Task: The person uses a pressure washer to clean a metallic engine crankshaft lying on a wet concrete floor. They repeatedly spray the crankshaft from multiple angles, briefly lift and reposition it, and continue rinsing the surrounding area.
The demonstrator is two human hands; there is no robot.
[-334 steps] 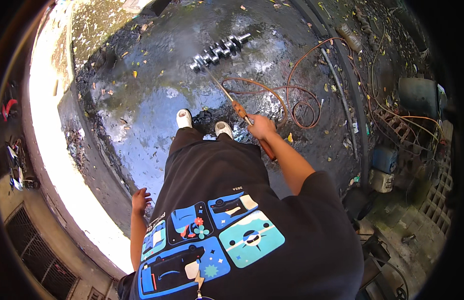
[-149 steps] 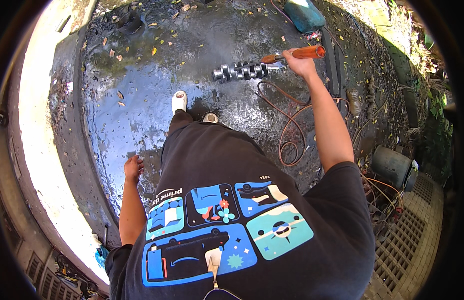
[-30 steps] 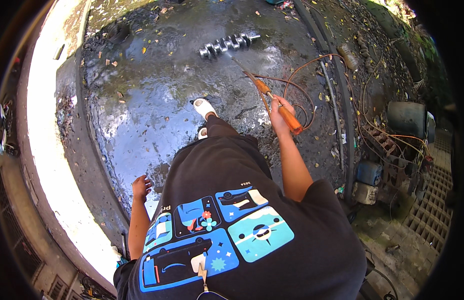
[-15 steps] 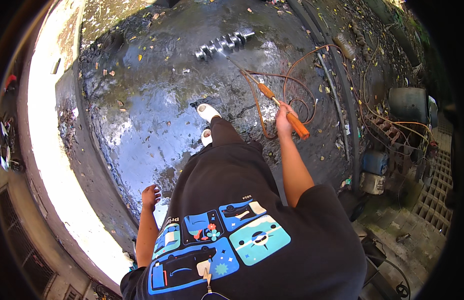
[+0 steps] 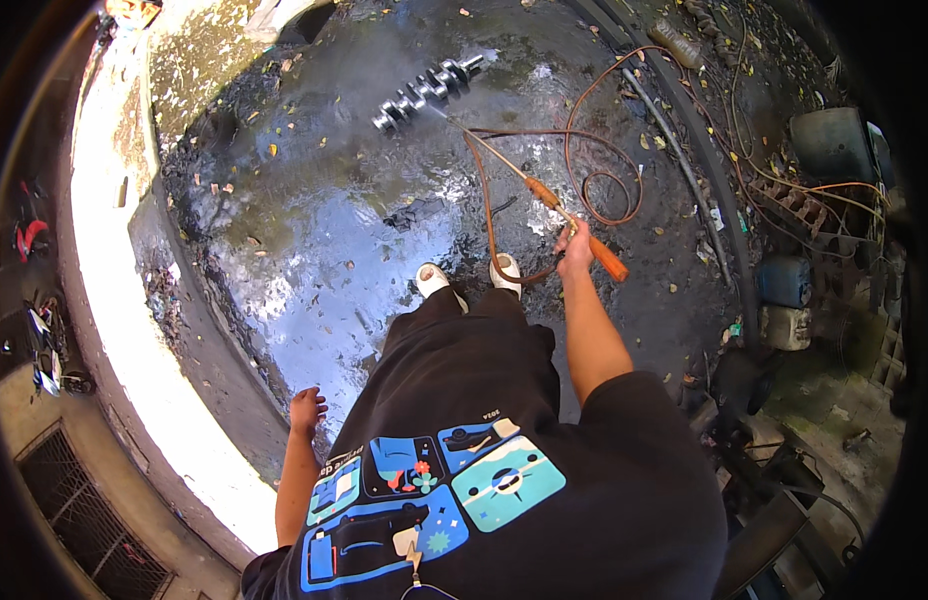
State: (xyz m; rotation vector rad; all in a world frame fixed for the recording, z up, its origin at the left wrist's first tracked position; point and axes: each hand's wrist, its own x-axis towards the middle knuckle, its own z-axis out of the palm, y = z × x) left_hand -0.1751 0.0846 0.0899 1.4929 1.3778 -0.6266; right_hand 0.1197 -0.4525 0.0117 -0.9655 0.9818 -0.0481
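A: From my end, where does the shiny steel crankshaft (image 5: 427,92) sit against the working hand?

B: I have it ahead and to the left of the right hand (image 5: 576,247), well apart from it, lying on its side on the dark, wet floor (image 5: 314,180). It runs aslant, its far end toward the right.

A: And what is that hand doing on my feed?

B: I see its fingers wrapped around the long, thin metal spray lance (image 5: 542,191), between its front orange grip and its rear orange grip (image 5: 609,262). The rod slants forward and left, so its tip is just beside the crankshaft. Pale mist blurs that spot; I can't tell whether they touch.

A: The other one?

B: I read the left hand (image 5: 307,410) as holding nothing, fingers loosely curled, low beside the body and much farther from the crankshaft.

A: Anything near the right hand?

B: I've got a reddish-brown rubbery hose (image 5: 487,200) looping over the floor on both sides of the lance, and white shoes (image 5: 431,280) planted to the hand's left.
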